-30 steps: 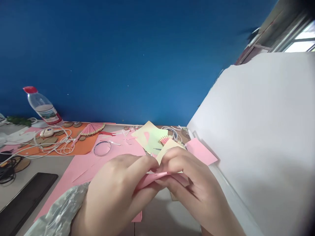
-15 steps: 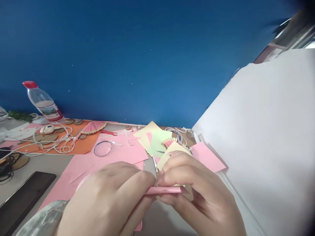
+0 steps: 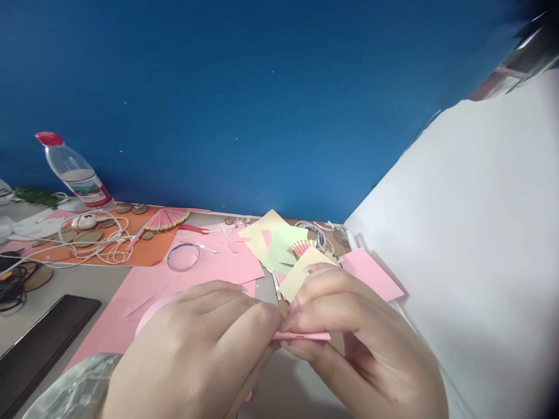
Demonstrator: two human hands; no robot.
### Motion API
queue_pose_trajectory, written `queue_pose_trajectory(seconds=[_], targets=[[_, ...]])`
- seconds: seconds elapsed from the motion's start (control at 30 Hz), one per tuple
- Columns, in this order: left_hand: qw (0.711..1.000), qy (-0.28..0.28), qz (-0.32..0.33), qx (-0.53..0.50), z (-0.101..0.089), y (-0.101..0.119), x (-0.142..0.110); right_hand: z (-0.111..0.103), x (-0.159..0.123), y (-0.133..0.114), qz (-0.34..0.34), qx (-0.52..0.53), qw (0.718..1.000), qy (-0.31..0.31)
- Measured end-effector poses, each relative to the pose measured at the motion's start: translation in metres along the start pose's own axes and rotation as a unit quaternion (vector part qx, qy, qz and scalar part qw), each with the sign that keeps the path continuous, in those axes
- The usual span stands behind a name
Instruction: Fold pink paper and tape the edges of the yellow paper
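Observation:
Both my hands meet low in the middle of the head view, fingertips almost touching. Between them lies a narrow strip of folded pink paper (image 3: 312, 336), its right end showing past the fingers. My left hand (image 3: 196, 343) is closed over the paper's left part and hides most of it. My right hand (image 3: 349, 326) pinches the strip between thumb and fingers, the thumb underneath. Behind the left hand, large pink sheets (image 3: 148, 285) cover the table. A yellow sheet (image 3: 301, 273) lies just beyond the right fingers.
At left are a phone (image 3: 48, 349), tangled white cable (image 3: 105, 233) and a red-capped bottle (image 3: 81, 174). A pink pleated fan (image 3: 168, 218) lies on orange paper (image 3: 152, 250). A ring-shaped band (image 3: 183, 257) rests on pink paper. A blue wall (image 3: 244, 105) and white panel (image 3: 480, 221) enclose the table.
The folded pink strip has flattened, and less of it shows between my hands. My left hand has shifted slightly right. The view has tilted a little.

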State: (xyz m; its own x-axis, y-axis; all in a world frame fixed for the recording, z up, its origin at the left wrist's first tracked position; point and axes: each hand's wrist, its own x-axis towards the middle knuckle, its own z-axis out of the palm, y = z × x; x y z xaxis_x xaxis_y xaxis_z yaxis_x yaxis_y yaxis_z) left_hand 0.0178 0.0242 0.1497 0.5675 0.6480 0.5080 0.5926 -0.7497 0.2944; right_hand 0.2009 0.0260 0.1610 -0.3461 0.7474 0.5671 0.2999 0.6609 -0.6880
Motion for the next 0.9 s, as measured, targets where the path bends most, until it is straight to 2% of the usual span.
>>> queue_pose_trajectory(seconds=[0.17,0.4,0.67,0.9], targets=[[0.999,-0.036,-0.016,0.015,-0.006,0.004,0.003,0.000,-0.001,-0.002,0.014,0.012,1.000,-0.004],[1.000,-0.014,0.014,-0.021,-0.002,0.002,0.003,0.010,-0.006,-0.009,0.109,0.052,0.991,0.064],[1.000,-0.014,0.014,-0.021,-0.002,-0.001,0.002,0.013,-0.003,-0.011,0.123,0.053,0.988,0.070],[1.000,-0.021,0.007,-0.016,-0.002,0.000,0.000,0.014,-0.006,-0.013,0.097,0.026,0.992,0.072]])
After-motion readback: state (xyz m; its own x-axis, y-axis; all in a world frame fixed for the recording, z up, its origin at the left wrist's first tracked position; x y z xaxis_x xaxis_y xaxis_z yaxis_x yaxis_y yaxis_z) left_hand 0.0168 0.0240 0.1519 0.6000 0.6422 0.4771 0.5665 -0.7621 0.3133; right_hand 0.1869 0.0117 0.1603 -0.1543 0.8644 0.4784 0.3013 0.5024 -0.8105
